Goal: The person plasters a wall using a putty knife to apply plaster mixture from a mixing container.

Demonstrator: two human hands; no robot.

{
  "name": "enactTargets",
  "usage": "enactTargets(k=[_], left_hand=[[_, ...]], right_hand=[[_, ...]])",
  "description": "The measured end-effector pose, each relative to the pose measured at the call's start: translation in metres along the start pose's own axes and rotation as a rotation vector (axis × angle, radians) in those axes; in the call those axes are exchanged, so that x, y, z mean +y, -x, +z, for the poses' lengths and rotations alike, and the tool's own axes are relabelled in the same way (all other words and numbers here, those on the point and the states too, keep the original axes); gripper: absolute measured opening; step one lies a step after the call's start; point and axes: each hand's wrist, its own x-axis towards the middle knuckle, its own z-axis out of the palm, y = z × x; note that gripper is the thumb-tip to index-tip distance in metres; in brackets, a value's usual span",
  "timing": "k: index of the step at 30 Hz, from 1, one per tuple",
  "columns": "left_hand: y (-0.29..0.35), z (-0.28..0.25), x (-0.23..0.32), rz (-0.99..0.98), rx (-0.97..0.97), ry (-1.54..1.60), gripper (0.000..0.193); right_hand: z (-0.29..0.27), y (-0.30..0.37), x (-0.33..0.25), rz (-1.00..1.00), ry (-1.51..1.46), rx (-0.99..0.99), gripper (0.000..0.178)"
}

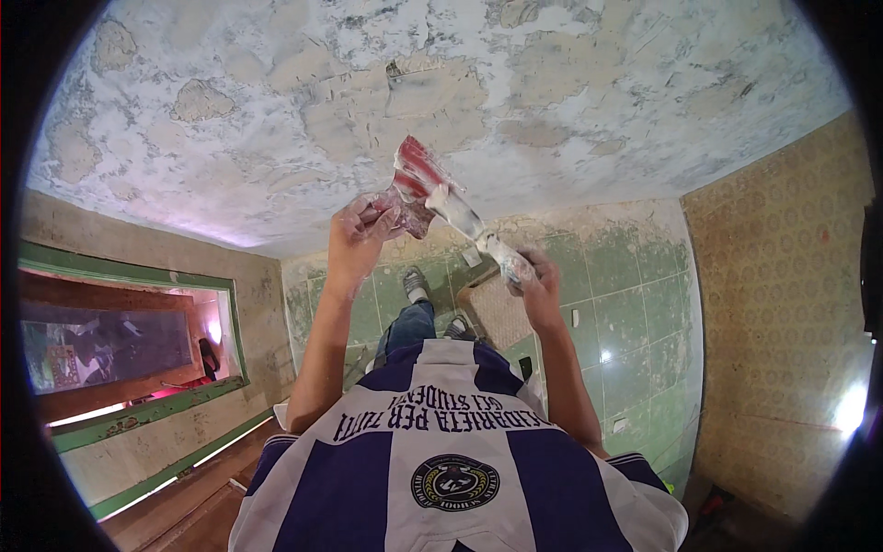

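Raised in front of the patchy wall, my left hand (361, 228) is closed around the near edge of a red spreader (423, 168) smeared with white filler. My right hand (533, 276) grips the handle of a putty knife (457, 213), whose blade and handle are coated in white paste. The knife slants up and left, and its blade end meets or overlaps the spreader's lower right side; whether the two touch, I cannot tell. Both hands are dusted white.
The wall (552, 92) ahead has rough beige and white patches. Below lie green tiles (635, 304), my shoe (416, 283) and a brown square-topped object (498, 311). A green-framed window (138, 267) is at left, a patterned wall (782, 304) at right.
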Motion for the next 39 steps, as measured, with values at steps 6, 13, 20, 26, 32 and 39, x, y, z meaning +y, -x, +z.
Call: enactTargets(k=[6, 13, 20, 26, 32, 39], left_hand=[[0.01, 0.011, -0.004, 0.106, -0.161, -0.322, 0.025], [-0.016, -0.005, -0.04, -0.167, -0.09, 0.074, 0.025], [-0.077, -0.025, -0.052, -0.293, 0.083, 0.272, 0.025], [-0.127, -0.03, -0.06, -0.335, 0.041, 0.483, 0.024], [-0.148, -0.012, -0.042, -0.286, 0.015, 0.713, 0.024], [-0.144, 0.022, -0.03, -0.181, 0.049, 0.832, 0.024]], right_hand=[[0.028, -0.012, 0.012, 0.079, -0.045, 0.065, 0.024], [0.035, -0.06, -0.02, -0.036, -0.185, 0.099, 0.027], [0.015, -0.101, -0.052, 0.013, -0.019, 0.011, 0.036], [0.022, -0.137, -0.061, 0.051, 0.045, 0.022, 0.034], [0.015, -0.169, -0.061, -0.103, 0.186, 0.052, 0.027], [-0.001, -0.181, -0.055, -0.219, 0.21, 0.067, 0.028]])
